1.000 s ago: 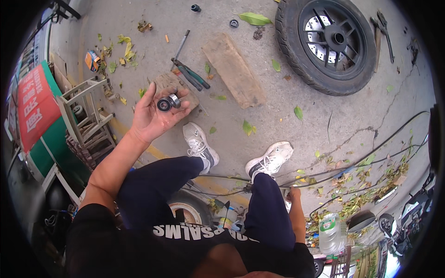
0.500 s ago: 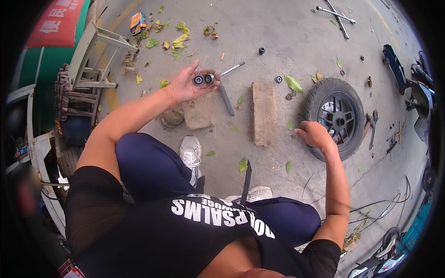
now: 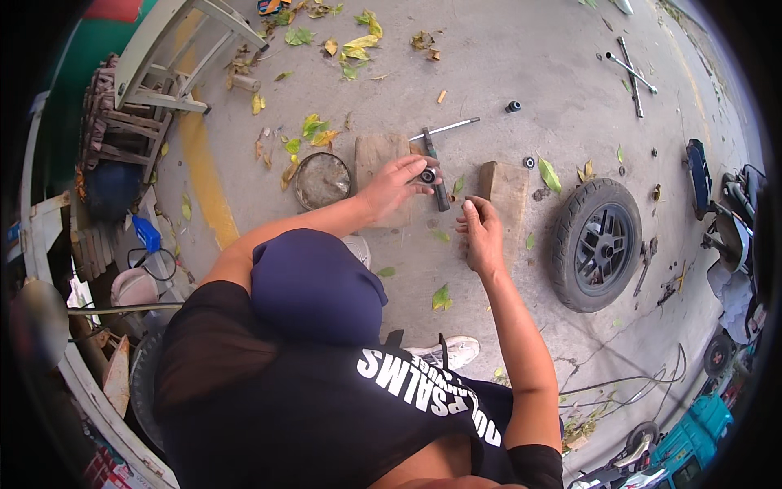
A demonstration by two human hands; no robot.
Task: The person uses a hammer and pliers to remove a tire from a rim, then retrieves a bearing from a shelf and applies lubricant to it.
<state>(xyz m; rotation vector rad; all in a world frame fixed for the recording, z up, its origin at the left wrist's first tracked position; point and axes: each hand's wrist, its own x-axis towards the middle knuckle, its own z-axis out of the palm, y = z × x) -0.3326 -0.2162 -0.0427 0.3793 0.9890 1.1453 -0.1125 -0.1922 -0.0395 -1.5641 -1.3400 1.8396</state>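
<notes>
My left hand (image 3: pixel 393 191) is closed with a small round metal bearing (image 3: pixel 428 174) at its fingertips, above a brick (image 3: pixel 381 155). If a second bearing is in that hand, the fingers hide it. Under the bearing lies a dark bar-shaped tool (image 3: pixel 441 194), and a thin metal rod (image 3: pixel 458 125) crosses near its far end. My right hand (image 3: pixel 482 236) hovers by the near end of another brick (image 3: pixel 505 191), its fingers loosely bent and apart with nothing seen in them. To its right a motorcycle wheel with its tire (image 3: pixel 566 244) lies flat on the ground.
A round tin (image 3: pixel 323 181) stands left of the bricks. A black socket-like part (image 3: pixel 512 107) and a small ring (image 3: pixel 529 162) lie beyond. Farther right are a cross wrench (image 3: pixel 631 75) and loose tools (image 3: pixel 647 265). A wooden stool (image 3: pixel 183 61) stands at far left.
Two bearings lay on my open left palm; now one shows at its closed fingers, and that hand has turned over. My right hand has moved left, away from the wheel. The view has shifted.
</notes>
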